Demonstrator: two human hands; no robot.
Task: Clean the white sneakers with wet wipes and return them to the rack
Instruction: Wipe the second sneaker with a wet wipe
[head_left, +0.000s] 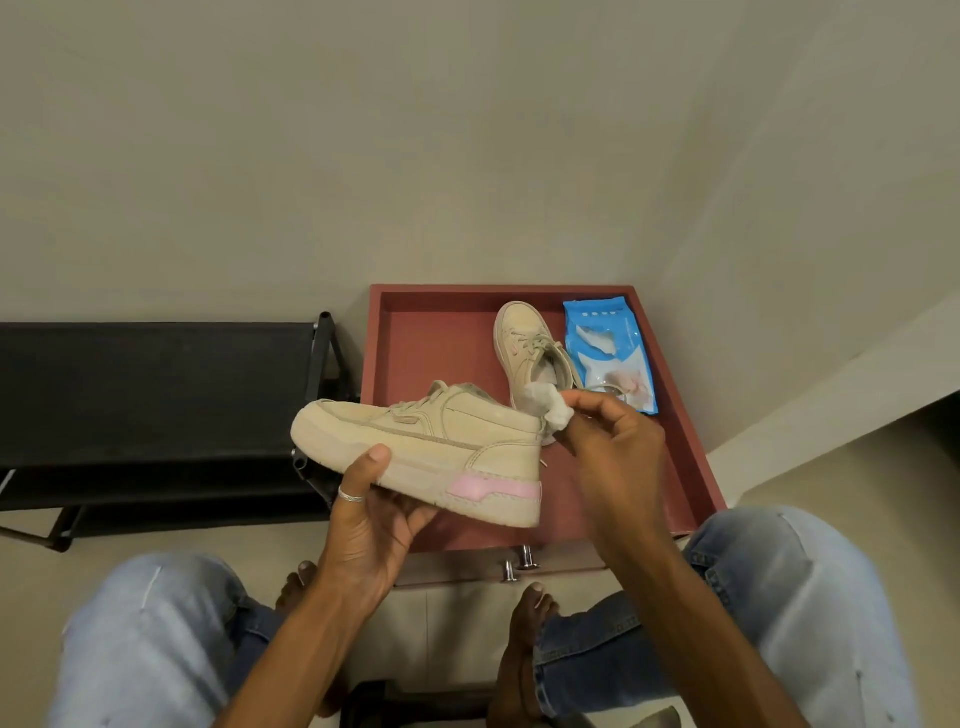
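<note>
A cream sneaker (447, 441) with a pink patch at the heel is held in the air, toe pointing left. My left hand (371, 519) grips it from below, thumb on the side of the sole. My right hand (613, 447) pinches a crumpled white wet wipe (548, 408) against the sneaker's heel collar. The second sneaker (530, 343) lies in the red tray (431, 322), toe pointing away. Beside it on the right lies the blue wet wipe pack (608, 353).
A black shoe rack (156, 384) stands to the left against the wall. The red tray sits on a low cabinet with metal knobs (519, 564). My knees in blue jeans and bare feet fill the lower part of the view.
</note>
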